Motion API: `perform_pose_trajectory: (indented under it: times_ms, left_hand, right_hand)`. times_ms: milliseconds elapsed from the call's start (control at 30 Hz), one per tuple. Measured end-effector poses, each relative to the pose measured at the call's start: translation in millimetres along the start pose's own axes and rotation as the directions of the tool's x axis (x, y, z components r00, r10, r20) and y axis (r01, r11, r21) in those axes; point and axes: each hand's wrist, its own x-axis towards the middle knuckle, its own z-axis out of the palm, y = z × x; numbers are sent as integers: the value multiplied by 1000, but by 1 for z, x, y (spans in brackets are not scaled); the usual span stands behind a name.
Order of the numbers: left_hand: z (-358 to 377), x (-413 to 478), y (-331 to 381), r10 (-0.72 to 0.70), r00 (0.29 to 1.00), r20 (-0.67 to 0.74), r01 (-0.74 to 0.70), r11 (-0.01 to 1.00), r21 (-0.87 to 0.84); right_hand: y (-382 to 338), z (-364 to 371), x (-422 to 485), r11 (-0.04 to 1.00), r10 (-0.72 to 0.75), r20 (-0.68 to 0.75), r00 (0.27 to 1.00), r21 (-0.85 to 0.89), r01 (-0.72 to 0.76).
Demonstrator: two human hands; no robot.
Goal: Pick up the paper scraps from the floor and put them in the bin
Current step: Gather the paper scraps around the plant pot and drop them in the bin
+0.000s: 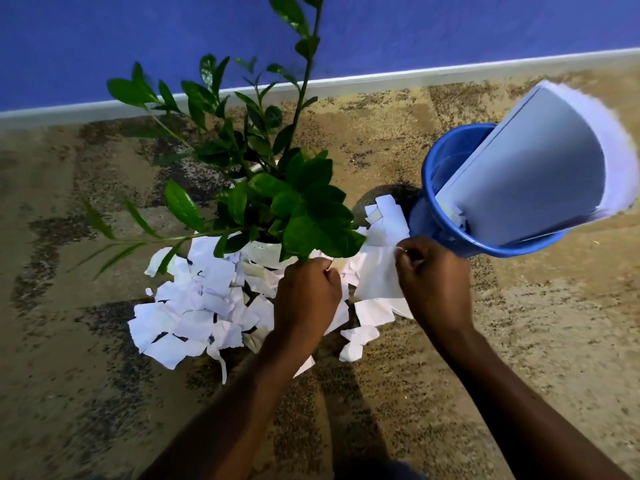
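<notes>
White paper scraps (197, 313) lie in a heap on the floor around the base of a potted plant (273, 202). A blue bin (446, 202) stands to the right of the heap, with a thick stack of paper sheets (540, 161) sticking out of it. My left hand (306, 296) is closed low over the scraps just below the plant's leaves; what its fingers hold is hidden. My right hand (431, 275) pinches the edge of a large white scrap (375, 275) beside the bin.
The floor is speckled brown and tan carpet (104, 393). A blue wall (138, 39) with a white skirting board (381, 79) runs along the back. The plant's white pot (266, 251) and leaves overhang the scraps.
</notes>
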Motion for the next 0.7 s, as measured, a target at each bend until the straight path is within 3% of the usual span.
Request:
perform_pose_trajectory:
  times_ms: [200,367,533,700]
  left_hand:
    - [-28,0,75,152,985,-79,-161,979,-127]
    - [-43,25,135,303,934,-190,-323,943,-84]
    - [-21,54,171,315,946,-70,-318,948,-31]
    - [-7,58,170,395,916,-74,-398,917,-37]
  right_hand:
    - [-23,-84,17,990,-142,-313,939,-28,140]
    - [-10,-125,46,993,-118,-529,840,-62,100]
    - [12,-104,72,993,-78,-464,883,-118,25]
    - [19,-76,74,985,-49,-290,956,-174,-2]
